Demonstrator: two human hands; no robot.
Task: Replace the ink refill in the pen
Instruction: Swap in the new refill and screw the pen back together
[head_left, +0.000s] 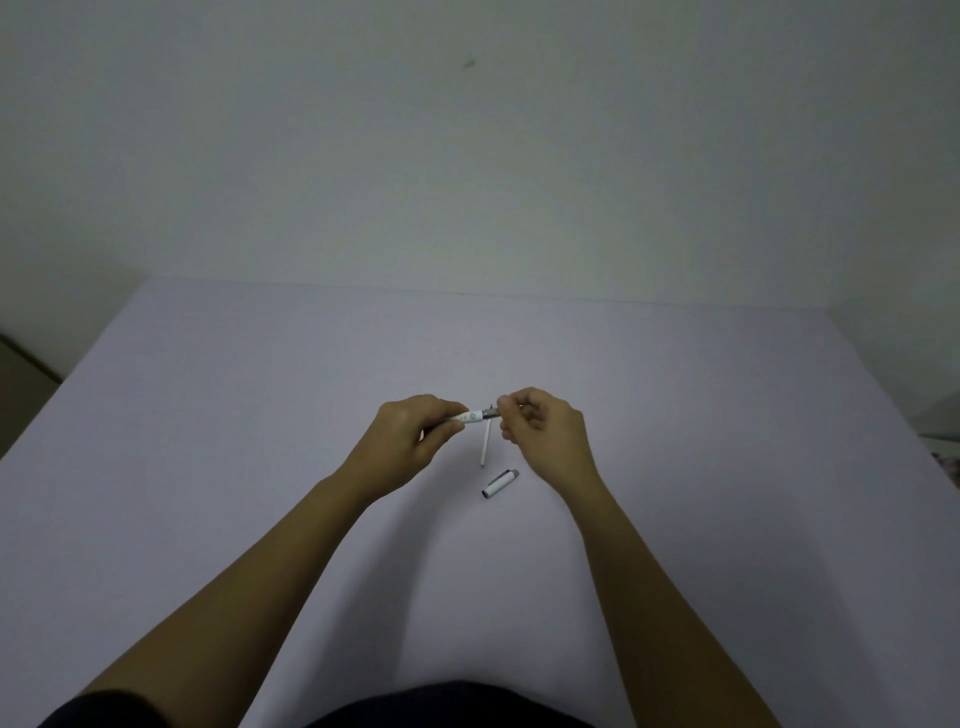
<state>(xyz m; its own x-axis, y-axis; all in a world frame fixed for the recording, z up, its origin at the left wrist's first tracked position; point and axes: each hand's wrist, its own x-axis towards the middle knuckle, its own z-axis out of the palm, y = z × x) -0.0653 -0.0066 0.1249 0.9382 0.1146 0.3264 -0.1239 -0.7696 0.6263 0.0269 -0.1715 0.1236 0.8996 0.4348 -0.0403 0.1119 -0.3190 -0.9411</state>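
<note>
Above the middle of the table, my left hand (410, 436) grips the white pen barrel (470, 417), which points to the right. Its dark metal front end (491, 413) is pinched between the fingertips of my right hand (540, 431). Below the pen, a thin white ink refill (486, 444) lies on the table, nearly upright in the picture. The white pen cap (500, 484), with a dark clip and dark ends, lies closer to me and just left of my right wrist.
The table (260, 467) has a pale lavender surface and stands against a plain wall. Its left edge drops off at the far left. Some indistinct objects show at the right edge of the picture.
</note>
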